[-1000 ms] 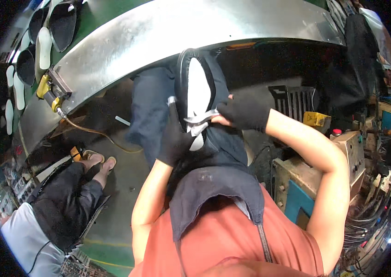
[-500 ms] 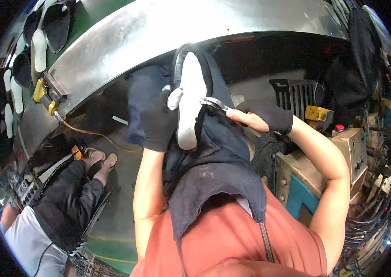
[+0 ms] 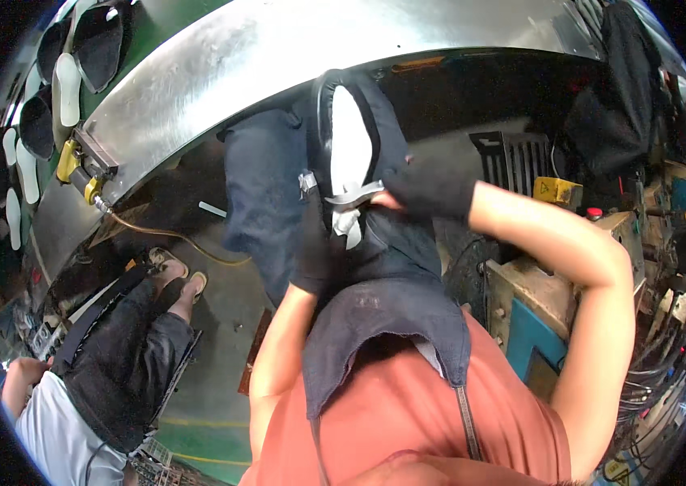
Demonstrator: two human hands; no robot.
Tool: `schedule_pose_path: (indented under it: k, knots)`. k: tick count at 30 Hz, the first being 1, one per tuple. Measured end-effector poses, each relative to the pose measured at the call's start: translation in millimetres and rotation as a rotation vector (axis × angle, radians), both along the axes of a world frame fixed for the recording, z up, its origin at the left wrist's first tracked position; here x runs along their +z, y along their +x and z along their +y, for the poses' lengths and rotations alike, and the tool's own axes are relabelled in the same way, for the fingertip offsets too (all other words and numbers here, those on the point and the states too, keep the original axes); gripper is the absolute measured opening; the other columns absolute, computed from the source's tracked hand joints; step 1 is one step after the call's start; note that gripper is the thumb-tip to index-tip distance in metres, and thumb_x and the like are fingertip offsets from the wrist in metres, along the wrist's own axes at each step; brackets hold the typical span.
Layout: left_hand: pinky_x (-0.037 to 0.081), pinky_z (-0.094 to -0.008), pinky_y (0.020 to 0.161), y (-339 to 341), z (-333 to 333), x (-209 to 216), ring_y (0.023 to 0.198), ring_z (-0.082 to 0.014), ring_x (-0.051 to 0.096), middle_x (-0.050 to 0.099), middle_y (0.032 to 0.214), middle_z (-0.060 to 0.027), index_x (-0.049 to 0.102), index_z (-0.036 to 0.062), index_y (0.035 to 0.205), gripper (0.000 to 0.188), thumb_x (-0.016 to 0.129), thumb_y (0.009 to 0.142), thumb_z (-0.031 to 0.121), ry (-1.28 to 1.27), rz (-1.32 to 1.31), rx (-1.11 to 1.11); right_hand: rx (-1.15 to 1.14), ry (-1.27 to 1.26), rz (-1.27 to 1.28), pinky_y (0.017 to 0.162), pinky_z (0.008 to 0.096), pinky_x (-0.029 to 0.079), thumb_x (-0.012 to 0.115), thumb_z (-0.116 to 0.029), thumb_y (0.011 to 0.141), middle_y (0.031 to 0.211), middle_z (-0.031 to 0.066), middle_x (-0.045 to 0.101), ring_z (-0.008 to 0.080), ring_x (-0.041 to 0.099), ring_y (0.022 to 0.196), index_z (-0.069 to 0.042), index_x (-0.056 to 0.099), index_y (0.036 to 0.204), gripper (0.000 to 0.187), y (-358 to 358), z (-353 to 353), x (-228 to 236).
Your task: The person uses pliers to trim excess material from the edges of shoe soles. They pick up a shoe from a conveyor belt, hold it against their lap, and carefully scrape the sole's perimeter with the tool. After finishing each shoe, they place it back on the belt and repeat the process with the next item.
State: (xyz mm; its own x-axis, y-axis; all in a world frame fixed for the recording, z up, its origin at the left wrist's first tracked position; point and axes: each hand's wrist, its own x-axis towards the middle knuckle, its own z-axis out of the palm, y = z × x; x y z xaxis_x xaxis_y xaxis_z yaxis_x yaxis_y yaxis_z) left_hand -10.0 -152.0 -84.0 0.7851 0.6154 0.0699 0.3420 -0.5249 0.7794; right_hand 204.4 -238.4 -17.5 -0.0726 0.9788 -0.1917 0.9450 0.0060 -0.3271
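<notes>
A black shoe upper [image 3: 324,121] with a white sole board [image 3: 351,134] facing up rests on my lap, its far end pointing toward the bench. My left hand [image 3: 316,247], in a black fingerless glove with pale wrapping on its fingertips, is closed round the near part of the shoe. From the right comes my right hand [image 3: 436,185], also black-gloved and closed on silver metal pincers [image 3: 355,196]. Their curved head lies across the near part of the white board, close to my left thumb. My glove and fingers hide the pincers' handles and the shoe's near end.
A curved metal bench [image 3: 221,73] stands ahead, with a yellow air tool [image 3: 76,174] and hose at its left end. White soles [image 3: 68,89] and black uppers hang far left. A seated person [image 3: 124,356] is at lower left. Worn machinery [image 3: 529,300] and cables stand at right.
My right hand with the pincers has moved left and nearer, over the board. My left hand has slid nearer along the shoe, and the shoe has tilted slightly.
</notes>
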Motion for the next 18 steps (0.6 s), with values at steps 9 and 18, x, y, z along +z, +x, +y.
schedule_pose_path:
  k: [9,18]
  knots:
    - [0.044,-0.0333,0.094,35,18,-22,0.108,-0.0241,0.057,0.058,0.119,-0.0173,0.032,-0.0037,0.138,0.058,0.034,0.1,0.04,-0.906,-0.319,0.307,0.231,0.103,0.065,0.056,0.0436,0.052,0.052,-0.046,0.09,0.07,0.0208,0.063,0.0355,0.065,0.065,-0.003,0.062,0.074,0.047,24,2,-18]
    - [0.021,-0.042,0.112,40,37,-22,0.138,-0.0393,0.024,0.023,0.147,-0.0283,0.012,-0.0074,0.143,0.065,0.036,0.099,0.034,-0.083,-0.02,0.126,-0.014,-0.227,0.113,0.062,0.0451,0.052,0.057,-0.03,0.083,0.074,0.019,0.065,0.0365,0.066,0.067,-0.011,0.07,0.075,0.025,-44,14,87]
